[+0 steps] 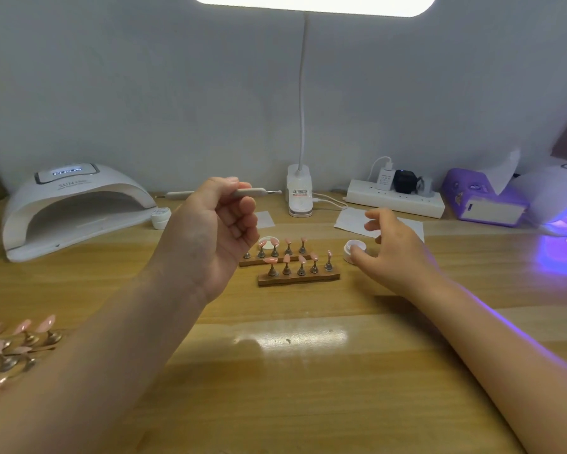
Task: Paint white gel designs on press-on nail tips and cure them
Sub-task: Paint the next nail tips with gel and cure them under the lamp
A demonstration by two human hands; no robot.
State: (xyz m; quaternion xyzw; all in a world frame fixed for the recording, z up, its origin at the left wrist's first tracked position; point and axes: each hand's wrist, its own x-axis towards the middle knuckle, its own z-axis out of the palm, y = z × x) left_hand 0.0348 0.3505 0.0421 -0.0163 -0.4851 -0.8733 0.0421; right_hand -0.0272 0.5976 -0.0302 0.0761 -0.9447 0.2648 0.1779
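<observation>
Near the middle of the table (308, 371), the gel pot (355, 251) sits open, just right of two strips of pink nail tips (298, 259). The right hand (394, 248) hovers at the pot with fingers spread, holding nothing. The left hand (221, 231) is higher and farther left, pinching a thin tool (256, 192) that points right. Its tip is too small to make out. The left hand hides part of the back strip.

Wooden table (292, 388); white clip-on desk lamp (300, 194) at back centre; white power strip (395, 199) with plugged chargers; purple tissue box (482, 201); paper sheets (351, 219).
</observation>
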